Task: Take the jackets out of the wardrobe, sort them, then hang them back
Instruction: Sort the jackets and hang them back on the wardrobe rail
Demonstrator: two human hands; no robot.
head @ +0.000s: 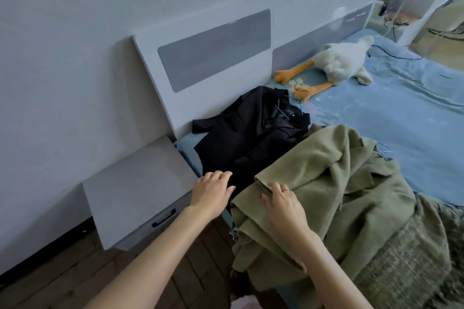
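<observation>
Progress: the jackets were already out of the wardrobe and lying on the bed (414, 108); judging by that, the work stood at the sorting step, with hanging back not yet done. The wardrobe itself was not in view.
Black jacket (251, 133): spread flat near the headboard (213, 57), a hanger showing at its collar.
Green coat (339, 195): heaped at the bed's near edge, partly overlapping the black jacket's lower part, with a textured green garment (406, 258) beside it.
Left hand (213, 190): fingers loosely extended, resting at the hem of the black jacket; no grip could be seen.
Right hand (281, 199): lying on a folded edge of the green coat, fingers bent over the fold; whether it pinched the cloth could not be told.
Hands together: near each other but apart.
Remaining: finish sorting, then rehang each jacket.
Nearby: a plush goose (336, 63) farther up the bed, a grey nightstand (140, 193) left of it.
</observation>
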